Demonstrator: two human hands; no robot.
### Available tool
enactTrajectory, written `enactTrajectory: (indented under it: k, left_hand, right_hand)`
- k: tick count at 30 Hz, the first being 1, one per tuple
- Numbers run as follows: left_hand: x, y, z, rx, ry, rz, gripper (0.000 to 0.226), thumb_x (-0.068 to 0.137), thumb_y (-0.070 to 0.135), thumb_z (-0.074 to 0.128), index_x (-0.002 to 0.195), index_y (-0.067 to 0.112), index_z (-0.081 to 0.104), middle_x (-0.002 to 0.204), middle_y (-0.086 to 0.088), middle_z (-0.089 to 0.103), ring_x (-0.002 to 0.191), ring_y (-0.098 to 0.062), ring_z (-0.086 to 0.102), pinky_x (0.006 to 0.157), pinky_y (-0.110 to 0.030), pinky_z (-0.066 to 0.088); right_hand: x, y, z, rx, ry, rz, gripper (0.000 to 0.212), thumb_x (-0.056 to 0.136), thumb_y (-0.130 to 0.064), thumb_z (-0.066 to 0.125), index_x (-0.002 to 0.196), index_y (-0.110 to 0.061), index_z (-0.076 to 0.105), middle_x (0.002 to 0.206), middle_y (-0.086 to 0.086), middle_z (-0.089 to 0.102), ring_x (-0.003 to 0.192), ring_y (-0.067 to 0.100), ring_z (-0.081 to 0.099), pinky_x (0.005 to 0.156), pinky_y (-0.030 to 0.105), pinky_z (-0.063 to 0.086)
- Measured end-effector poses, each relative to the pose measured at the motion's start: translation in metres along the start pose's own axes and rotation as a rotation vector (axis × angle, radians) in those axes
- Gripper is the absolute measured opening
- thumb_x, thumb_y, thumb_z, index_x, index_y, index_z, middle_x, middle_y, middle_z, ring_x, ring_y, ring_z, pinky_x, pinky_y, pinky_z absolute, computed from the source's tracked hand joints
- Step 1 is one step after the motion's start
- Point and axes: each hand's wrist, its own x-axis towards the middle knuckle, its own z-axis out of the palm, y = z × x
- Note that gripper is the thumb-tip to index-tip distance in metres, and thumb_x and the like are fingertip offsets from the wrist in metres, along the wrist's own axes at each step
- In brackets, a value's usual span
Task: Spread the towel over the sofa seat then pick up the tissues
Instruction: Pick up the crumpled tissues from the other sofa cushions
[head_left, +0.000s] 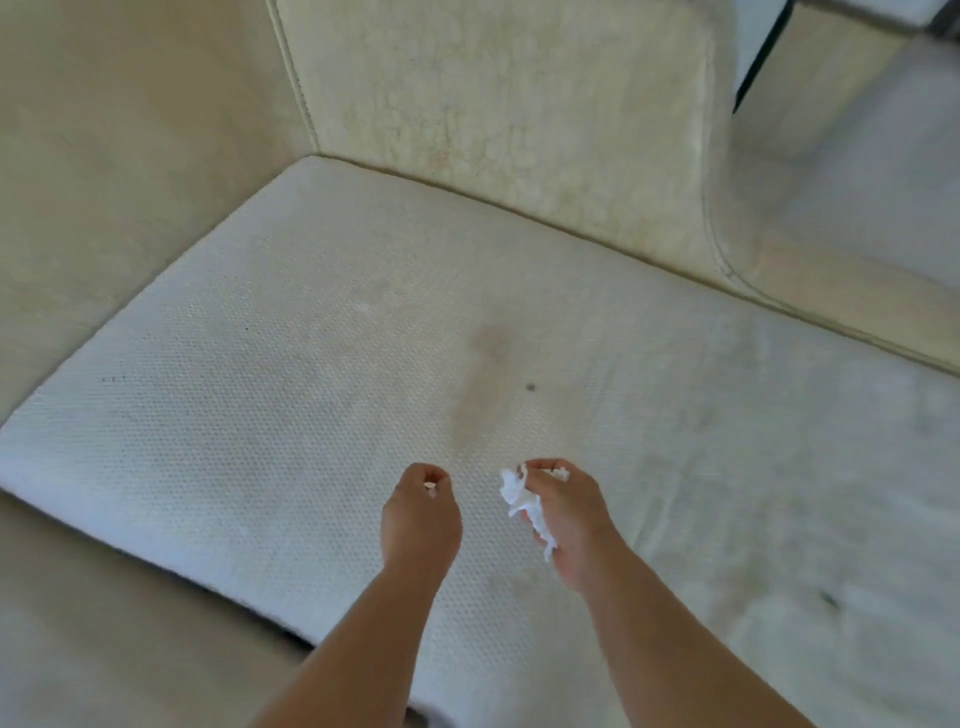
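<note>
A white textured towel (270, 374) lies flat across the sofa seat, with faint grey stains near its middle. My right hand (571, 514) hovers over the towel's near part and grips a crumpled white tissue (522, 499) that hangs from its left side. My left hand (421, 514) is beside it, fingers curled, pinching a tiny white tissue scrap (430, 487) at the fingertips. Both forearms reach in from the bottom edge.
The beige sofa backrest (104, 182) rises on the left and a worn, cracked cushion (493, 104) stands at the back. The sofa's front edge (104, 623) runs along the lower left. Pale floor (883, 182) shows at the upper right.
</note>
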Motion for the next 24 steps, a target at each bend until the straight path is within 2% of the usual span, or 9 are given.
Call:
enactTrajectory:
  k: [2, 5, 8, 14, 19, 22, 24]
  left_hand:
    - [-0.050, 0.003, 0.024, 0.022, -0.045, 0.044, 0.013, 0.093, 0.023, 0.046, 0.093, 0.023, 0.059, 0.091, -0.006, 0.068, 0.082, -0.027, 0.064, 0.072, -0.036, 0.054]
    - [-0.104, 0.003, 0.055, 0.017, -0.079, 0.095, 0.014, 0.093, 0.023, 0.046, 0.096, 0.019, 0.060, 0.093, -0.012, 0.069, 0.088, -0.031, 0.064, 0.079, -0.040, 0.053]
    - [-0.177, 0.003, 0.095, 0.048, -0.152, 0.139, 0.016, 0.093, 0.022, 0.047, 0.099, 0.017, 0.061, 0.095, -0.014, 0.069, 0.089, -0.032, 0.064, 0.077, -0.035, 0.050]
    - [-0.289, 0.005, 0.169, 0.135, -0.290, 0.262, 0.011, 0.093, 0.021, 0.047, 0.093, 0.022, 0.057, 0.096, -0.008, 0.068, 0.089, -0.029, 0.065, 0.079, -0.038, 0.052]
    - [-0.368, -0.020, 0.241, 0.270, -0.460, 0.360, 0.010, 0.092, 0.020, 0.048, 0.090, 0.022, 0.057, 0.094, -0.009, 0.068, 0.085, -0.032, 0.066, 0.080, -0.042, 0.054]
    - [-0.420, -0.052, 0.283, 0.359, -0.595, 0.393, 0.011, 0.091, 0.018, 0.047, 0.089, 0.020, 0.058, 0.092, -0.007, 0.067, 0.085, -0.033, 0.066, 0.081, -0.044, 0.054]
    - [-0.454, -0.076, 0.308, 0.426, -0.681, 0.412, 0.012, 0.092, 0.018, 0.047, 0.091, 0.018, 0.059, 0.091, -0.006, 0.065, 0.087, -0.032, 0.065, 0.081, -0.040, 0.053]
  right_hand:
    - [-0.033, 0.023, -0.045, 0.033, 0.029, -0.002, 0.019, 0.085, -0.003, 0.055, 0.070, -0.016, 0.059, 0.059, 0.011, 0.056, 0.039, 0.014, 0.043, 0.034, 0.015, 0.028]
    - [-0.072, 0.047, -0.094, 0.066, 0.062, -0.006, 0.016, 0.084, -0.001, 0.056, 0.074, -0.013, 0.059, 0.057, 0.010, 0.051, 0.032, 0.009, 0.042, 0.033, 0.013, 0.026]
    - [-0.122, 0.075, -0.159, 0.138, 0.130, -0.014, 0.015, 0.084, -0.001, 0.056, 0.074, -0.013, 0.059, 0.057, 0.010, 0.048, 0.033, 0.011, 0.041, 0.033, 0.013, 0.024]
    - [-0.184, 0.132, -0.270, 0.315, 0.275, 0.025, 0.011, 0.084, -0.007, 0.057, 0.079, -0.014, 0.064, 0.060, 0.006, 0.056, 0.039, 0.012, 0.050, 0.041, 0.021, 0.028]
    - [-0.228, 0.212, -0.349, 0.472, 0.446, 0.071, 0.010, 0.086, -0.007, 0.055, 0.082, -0.013, 0.063, 0.059, 0.005, 0.056, 0.041, 0.012, 0.047, 0.037, 0.016, 0.030]
    - [-0.254, 0.277, -0.390, 0.545, 0.526, 0.193, 0.018, 0.090, -0.009, 0.051, 0.075, -0.015, 0.058, 0.061, 0.005, 0.054, 0.045, 0.014, 0.047, 0.035, 0.015, 0.034]
    - [-0.273, 0.320, -0.412, 0.581, 0.590, 0.223, 0.021, 0.092, -0.009, 0.051, 0.074, -0.019, 0.056, 0.067, 0.004, 0.055, 0.049, 0.011, 0.053, 0.040, 0.017, 0.041]
